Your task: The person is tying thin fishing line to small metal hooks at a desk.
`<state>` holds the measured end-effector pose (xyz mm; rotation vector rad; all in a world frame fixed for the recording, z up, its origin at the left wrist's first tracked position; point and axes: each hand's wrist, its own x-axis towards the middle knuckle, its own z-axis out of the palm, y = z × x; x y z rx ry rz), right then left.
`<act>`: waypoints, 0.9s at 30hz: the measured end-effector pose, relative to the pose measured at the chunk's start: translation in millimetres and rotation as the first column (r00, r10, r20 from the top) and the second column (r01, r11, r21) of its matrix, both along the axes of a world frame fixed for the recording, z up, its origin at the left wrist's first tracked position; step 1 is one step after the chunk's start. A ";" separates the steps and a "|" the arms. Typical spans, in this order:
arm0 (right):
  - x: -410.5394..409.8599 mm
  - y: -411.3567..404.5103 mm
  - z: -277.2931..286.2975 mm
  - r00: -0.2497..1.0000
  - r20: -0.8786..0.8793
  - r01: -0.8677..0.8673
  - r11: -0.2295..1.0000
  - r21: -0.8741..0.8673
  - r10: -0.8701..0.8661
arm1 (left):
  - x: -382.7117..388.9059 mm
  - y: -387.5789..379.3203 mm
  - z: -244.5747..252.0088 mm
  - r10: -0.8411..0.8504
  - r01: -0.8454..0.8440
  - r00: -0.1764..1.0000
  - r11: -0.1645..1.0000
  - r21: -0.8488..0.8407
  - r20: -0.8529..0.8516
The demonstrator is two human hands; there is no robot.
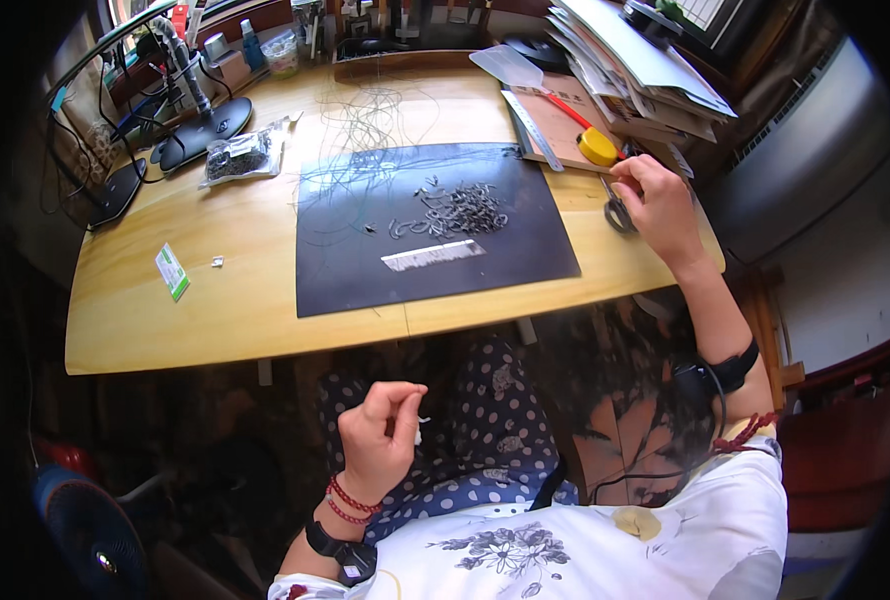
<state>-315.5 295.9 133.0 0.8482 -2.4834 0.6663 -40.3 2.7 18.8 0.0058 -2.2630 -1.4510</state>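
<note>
Above my lap, my left hand (pixel 381 435) has thumb and forefinger pinched together; whether something fine is between them is too small to tell. A small white scrap (pixel 418 433) shows beside its thumb. Over the desk's right side, my right hand (pixel 659 210) has its fingers curled, beside scissors (pixel 619 214) with dark handles. I cannot make out anything in its fingertips. On the black mat (pixel 355 289) lies a heap of small dark curved pieces (pixel 475 210), with a pale, segmented strip (pixel 434 255) in front. Tangled thin line (pixel 370 112) spreads over the mat's far left corner.
A clear bag of dark pieces (pixel 242 157) lies beside a black lamp base (pixel 209 131). At left are a green-and-white card (pixel 172 271) and a tiny white piece (pixel 218 262). A ruler (pixel 533 131), yellow tape measure (pixel 597 146) and paper stack (pixel 625 67) occupy the far right.
</note>
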 end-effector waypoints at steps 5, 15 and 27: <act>0.4 19.5 -25.2 0.977 -0.004 0.208 0.954 0.216 -0.212 | 7.5 10.5 -4.5 0.006 -0.022 0.995 0.986 0.164 0.097; 59.4 -4.7 -14.9 0.903 0.378 -0.071 0.938 -0.339 0.205 | 20.0 18.9 -10.3 0.015 -0.058 0.992 0.937 0.343 0.129; 139.1 -94.9 -16.3 0.774 -0.202 -0.460 0.753 0.470 0.600 | 26.1 23.2 -9.6 -0.049 -0.026 0.988 0.881 0.472 0.145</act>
